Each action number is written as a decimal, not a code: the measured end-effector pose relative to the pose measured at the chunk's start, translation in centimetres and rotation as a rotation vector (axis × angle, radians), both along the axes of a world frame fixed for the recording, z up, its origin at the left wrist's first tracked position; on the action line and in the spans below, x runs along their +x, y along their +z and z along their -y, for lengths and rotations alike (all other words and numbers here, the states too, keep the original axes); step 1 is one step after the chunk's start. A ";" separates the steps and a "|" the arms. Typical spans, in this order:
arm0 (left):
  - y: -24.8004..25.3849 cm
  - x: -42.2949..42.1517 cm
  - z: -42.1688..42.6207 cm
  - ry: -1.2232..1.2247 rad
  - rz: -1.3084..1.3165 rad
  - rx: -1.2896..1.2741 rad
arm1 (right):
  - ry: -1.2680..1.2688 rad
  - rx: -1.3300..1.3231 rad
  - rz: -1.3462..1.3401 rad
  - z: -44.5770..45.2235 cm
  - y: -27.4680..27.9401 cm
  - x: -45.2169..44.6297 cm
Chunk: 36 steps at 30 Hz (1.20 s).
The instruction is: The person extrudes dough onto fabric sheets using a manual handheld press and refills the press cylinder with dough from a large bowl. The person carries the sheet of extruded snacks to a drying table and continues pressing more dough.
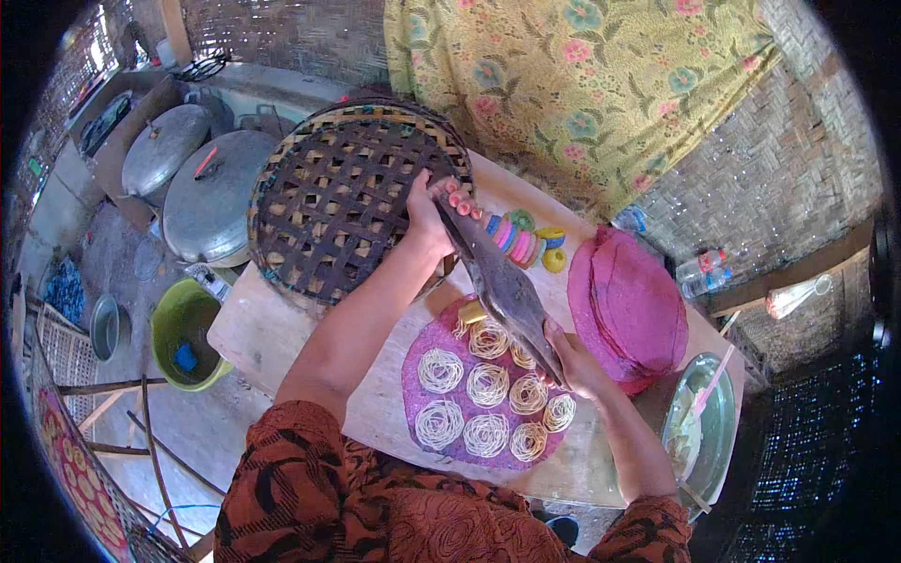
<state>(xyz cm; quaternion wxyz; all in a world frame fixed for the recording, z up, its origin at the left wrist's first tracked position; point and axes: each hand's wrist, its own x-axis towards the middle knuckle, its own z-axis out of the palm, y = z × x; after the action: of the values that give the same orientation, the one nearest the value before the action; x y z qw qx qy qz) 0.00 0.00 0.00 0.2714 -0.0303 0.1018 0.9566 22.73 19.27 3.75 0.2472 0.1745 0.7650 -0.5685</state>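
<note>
My left hand and my right hand are each wrapped round one end of a dark wooden hand press, which slants across the table. Beneath its middle is a short brass-coloured cylinder, with pale strands at its lower end. Under the press lies a round pink mat. Rows of coiled noodle nests sit on this mat; the press hides some of them. Just beyond the press stands a row of coloured rings, pink, blue, green and yellow.
Stacked round woven trays stand at the table's left. A pile of pink mats lies at right, near a metal basin holding pale dough and a pink-handled utensil. Large metal pots and a green tub stand left.
</note>
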 end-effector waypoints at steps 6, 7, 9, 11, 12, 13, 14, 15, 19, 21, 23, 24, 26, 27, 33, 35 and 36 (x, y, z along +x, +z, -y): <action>2.2 2.0 3.2 0.092 -0.035 -0.012 | -0.013 0.024 0.023 2.2 2.4 1.2; 2.3 2.4 3.1 0.098 -0.037 -0.008 | -0.013 0.026 0.031 2.2 3.0 1.5; 2.4 2.9 2.9 0.065 -0.002 0.052 | -0.012 0.031 0.038 1.8 3.3 1.4; 2.8 2.6 2.8 0.075 -0.015 0.081 | 0.002 0.141 -0.023 1.4 2.9 1.1; 2.8 2.2 2.8 0.064 -0.057 0.090 | 0.018 0.228 -0.084 2.1 3.4 0.9; 2.8 1.8 2.9 0.054 -0.100 0.099 | 0.021 0.231 -0.085 2.5 3.2 0.9; 2.6 1.2 3.0 0.085 -0.118 0.066 | 0.013 0.231 -0.104 2.7 2.8 0.7; 2.4 1.0 3.4 0.088 -0.122 0.066 | 0.003 0.231 -0.124 2.9 2.5 0.6; 1.6 1.8 4.4 0.060 -0.137 0.056 | 0.016 0.127 -0.047 3.0 1.5 1.5; 0.3 2.2 4.3 0.060 -0.099 0.035 | 0.001 0.128 -0.026 2.8 1.0 1.9; -1.0 2.5 3.4 0.057 -0.072 0.063 | -0.032 0.080 0.016 1.7 -0.6 2.0; -1.5 2.5 2.9 0.069 -0.057 0.034 | -0.031 0.082 0.017 1.6 -1.1 1.9; -2.2 2.2 2.0 0.068 -0.046 0.003 | -0.068 0.149 -0.031 1.3 -2.2 1.7; -2.1 2.2 1.8 0.070 -0.048 0.002 | -0.067 0.148 -0.033 0.9 -3.4 1.7; 0.2 1.3 0.8 -0.020 -0.183 -0.053 | -0.105 0.207 -0.315 -0.2 -7.2 1.1; 1.3 0.6 0.5 -0.050 -0.224 -0.006 | -0.062 0.223 -0.327 -0.6 -6.1 1.1; 2.0 0.5 0.4 -0.069 -0.254 0.040 | -0.077 0.227 -0.333 -0.8 -5.1 1.2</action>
<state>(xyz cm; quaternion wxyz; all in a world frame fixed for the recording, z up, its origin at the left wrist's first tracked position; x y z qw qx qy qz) 0.45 -0.37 1.97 0.2898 0.1001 0.1171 0.9446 23.94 20.04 -1.35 0.0744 0.1339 0.8472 -0.5088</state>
